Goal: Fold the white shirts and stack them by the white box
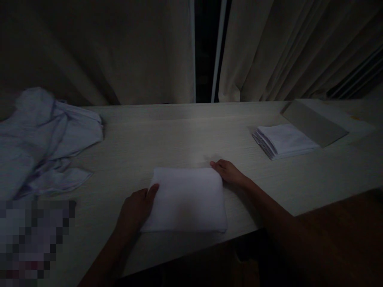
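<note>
Loose cloth heap [42,139] far left on desk [179,127], left hand [136,207] and right hand [229,172] each grip flat, fingers open on opposite edges of folded white cloth [187,199] mid-desk, folded stack [284,140] right.

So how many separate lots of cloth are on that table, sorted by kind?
Folded white cloth between the left hand and right hand: 1
Neat stack of folded cloths: 1
Loose crumpled heap of cloth: 1
Total: 3
</note>
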A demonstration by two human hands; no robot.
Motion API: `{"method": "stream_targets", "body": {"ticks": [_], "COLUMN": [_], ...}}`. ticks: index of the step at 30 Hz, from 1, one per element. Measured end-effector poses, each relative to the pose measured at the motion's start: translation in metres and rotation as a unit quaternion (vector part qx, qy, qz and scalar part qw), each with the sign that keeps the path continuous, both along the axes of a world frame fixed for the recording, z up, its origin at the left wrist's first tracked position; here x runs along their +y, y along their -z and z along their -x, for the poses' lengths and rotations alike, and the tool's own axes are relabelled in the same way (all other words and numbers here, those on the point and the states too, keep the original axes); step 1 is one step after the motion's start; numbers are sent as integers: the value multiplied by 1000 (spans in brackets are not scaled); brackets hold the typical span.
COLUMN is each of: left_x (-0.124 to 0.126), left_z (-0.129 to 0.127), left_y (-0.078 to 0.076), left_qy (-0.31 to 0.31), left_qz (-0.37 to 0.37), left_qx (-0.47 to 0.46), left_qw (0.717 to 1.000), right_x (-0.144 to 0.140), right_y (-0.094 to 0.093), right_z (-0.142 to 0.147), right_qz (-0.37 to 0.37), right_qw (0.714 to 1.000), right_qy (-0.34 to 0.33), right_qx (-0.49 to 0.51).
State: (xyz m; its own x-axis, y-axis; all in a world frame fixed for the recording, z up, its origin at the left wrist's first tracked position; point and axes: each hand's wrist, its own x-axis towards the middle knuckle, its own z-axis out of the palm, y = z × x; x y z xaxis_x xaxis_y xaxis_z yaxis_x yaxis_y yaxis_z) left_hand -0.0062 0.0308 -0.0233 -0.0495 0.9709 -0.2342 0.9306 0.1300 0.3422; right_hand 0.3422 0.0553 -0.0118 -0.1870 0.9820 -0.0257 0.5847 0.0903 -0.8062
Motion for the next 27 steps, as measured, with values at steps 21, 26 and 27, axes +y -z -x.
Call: {"method": "stream_targets", "body": {"ticks": [21,26,27], "left_x": [-10,0,3], "left_z": [-1,-2,-5], "left_y": [-12,-21,-23], "left_qy": [-10,-98,-123], "left_qz": [61,1,-25], "left_qx": [-170,-249,-281], "left_qw": [984,963,952], "right_x": [4,-1,-2], "right_y": [19,14,13], "right_z": [7,15,16], "right_qz": [55,79,85], "right_qw": [975,956,953], "right_qy": [80,98,99], "right_qx": [202,263,274]}}
